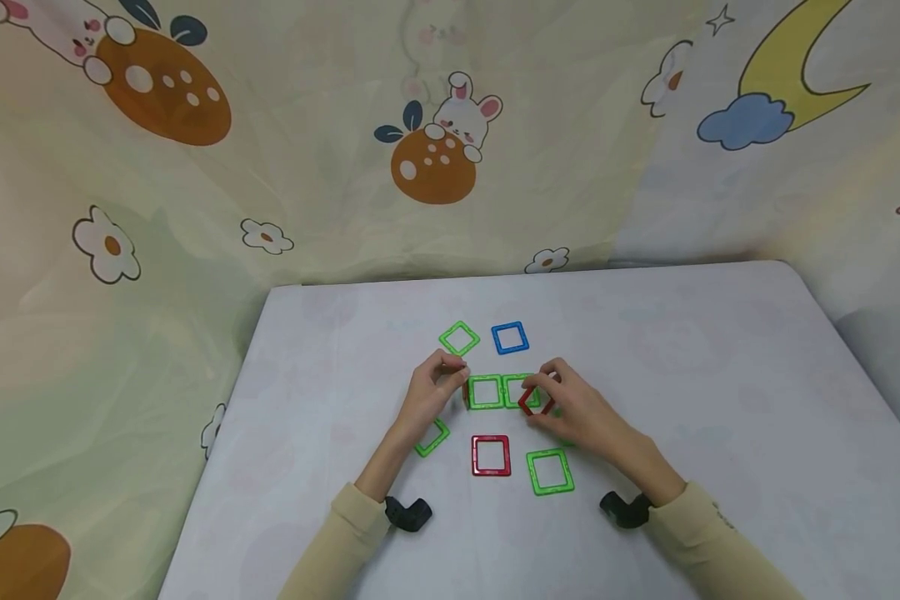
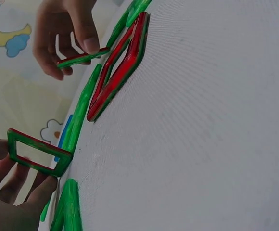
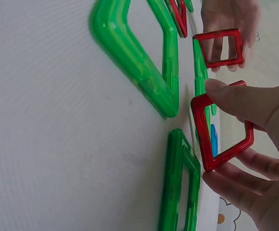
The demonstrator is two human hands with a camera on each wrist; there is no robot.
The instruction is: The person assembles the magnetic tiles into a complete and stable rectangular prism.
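Note:
Two green square frame tiles lie side by side at mid-table, a left one (image 1: 485, 406) and a right one (image 1: 512, 405). My left hand (image 1: 426, 393) pinches a red square frame tile (image 3: 221, 34) between thumb and fingers, upright at the left end of that pair. My right hand (image 1: 581, 410) grips another red square frame tile (image 3: 203, 132) by its edges, tilted, overlapping the right green tile in the head view. In the left wrist view, both held tiles show a green side with a red edge.
Beyond the hands lie a green tile (image 1: 448, 343) and a blue tile (image 1: 526, 337). Nearer are a red tile (image 1: 491, 472) and a green tile (image 1: 551, 491). Another green tile (image 1: 437, 443) sits by my left wrist; one more is mostly hidden under my right hand. A white-covered table (image 1: 705, 358) carries everything.

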